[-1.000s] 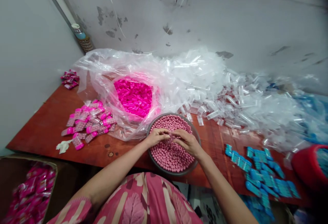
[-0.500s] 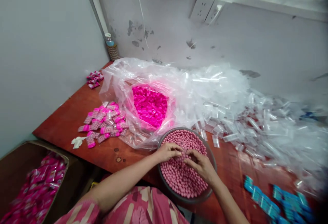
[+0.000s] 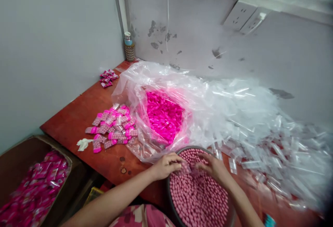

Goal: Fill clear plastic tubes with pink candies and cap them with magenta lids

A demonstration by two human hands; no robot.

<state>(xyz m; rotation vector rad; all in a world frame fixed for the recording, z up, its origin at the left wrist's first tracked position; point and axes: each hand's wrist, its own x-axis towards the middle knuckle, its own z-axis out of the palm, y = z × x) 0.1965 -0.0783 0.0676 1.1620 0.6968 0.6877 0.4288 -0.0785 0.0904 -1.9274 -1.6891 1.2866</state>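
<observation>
Left hand (image 3: 168, 166) pinches a blurred clear container (image 3: 184, 168); whether the right hand (image 3: 211, 166) grips anything, I cannot tell.

Soft, even indoor light falls on your red-brown wooden table (image 3: 96, 102), its source out of view, leaving the grey wall (image 3: 197, 36) evenly pale. White glare streaks your heap of clear plastic containers (image 3: 260, 133), where detail washes out, while your saturated pink plastic caps (image 3: 163, 116) glow through their bag. Your right hand (image 3: 214, 168) looks slightly blurred, the brown cardboard box (image 3: 33, 147) sits in dimness, and darkness closes the frame's right corners.
</observation>
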